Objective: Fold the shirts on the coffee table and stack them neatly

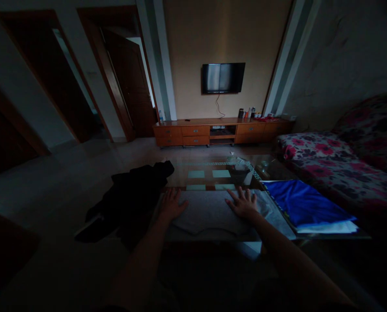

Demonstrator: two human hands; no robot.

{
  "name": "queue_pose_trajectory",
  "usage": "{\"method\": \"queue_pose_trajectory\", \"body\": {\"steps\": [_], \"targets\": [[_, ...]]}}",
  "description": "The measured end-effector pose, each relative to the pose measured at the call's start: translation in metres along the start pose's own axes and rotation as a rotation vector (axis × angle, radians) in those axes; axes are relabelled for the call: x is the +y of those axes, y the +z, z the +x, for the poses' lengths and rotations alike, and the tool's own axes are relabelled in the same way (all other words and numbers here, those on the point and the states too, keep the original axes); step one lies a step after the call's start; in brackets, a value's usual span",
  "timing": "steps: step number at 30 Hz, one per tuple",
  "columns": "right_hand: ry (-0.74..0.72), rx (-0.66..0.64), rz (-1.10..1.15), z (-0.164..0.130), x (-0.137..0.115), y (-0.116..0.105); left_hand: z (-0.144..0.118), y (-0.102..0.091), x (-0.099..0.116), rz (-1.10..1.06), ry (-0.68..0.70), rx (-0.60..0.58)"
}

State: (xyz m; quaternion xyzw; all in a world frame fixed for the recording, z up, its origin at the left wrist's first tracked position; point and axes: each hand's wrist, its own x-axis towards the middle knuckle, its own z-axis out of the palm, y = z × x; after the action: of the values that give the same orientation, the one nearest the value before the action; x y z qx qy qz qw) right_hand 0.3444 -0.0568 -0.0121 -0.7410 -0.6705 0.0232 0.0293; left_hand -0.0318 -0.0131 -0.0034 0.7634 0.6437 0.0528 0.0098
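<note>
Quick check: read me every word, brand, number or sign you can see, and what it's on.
None can be read.
Bottles on the cabinet: any labels are too small and dark.
Television: no legible brand.
Gray cloth and blue cloth: no readable lettering.
Glass table: a patterned border, not writing.

Between the left hand [172,207] and right hand [244,204], a passage is left over the grey cloth [211,214]. Leftward, the way is blocked by dark clothing [131,188]; rightward, it is bounded by blue fabric [305,201] (flat, so passable above). Farther out, small items [240,162] are apparently met, dimly seen.
</note>
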Motion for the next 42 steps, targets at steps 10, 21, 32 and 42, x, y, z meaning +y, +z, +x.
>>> {"method": "queue_pose_trajectory", "body": {"steps": [10, 21, 32, 42], "targets": [[0.119, 0.033, -0.015, -0.002, 0.038, -0.006, -0.001, -0.004, -0.019, 0.036, -0.051, -0.005], [0.13, 0.057, 0.009, 0.001, 0.055, -0.01, 0.002, -0.001, -0.021, 0.055, 0.048, 0.081], [0.139, 0.16, -0.046, -0.001, 0.045, -0.006, -0.003, -0.008, 0.007, 0.069, 0.094, 0.169], [0.002, -0.006, -0.017, 0.001, 0.014, 0.001, -0.002, -0.005, 0.038, 0.003, 0.15, 0.037]]}}
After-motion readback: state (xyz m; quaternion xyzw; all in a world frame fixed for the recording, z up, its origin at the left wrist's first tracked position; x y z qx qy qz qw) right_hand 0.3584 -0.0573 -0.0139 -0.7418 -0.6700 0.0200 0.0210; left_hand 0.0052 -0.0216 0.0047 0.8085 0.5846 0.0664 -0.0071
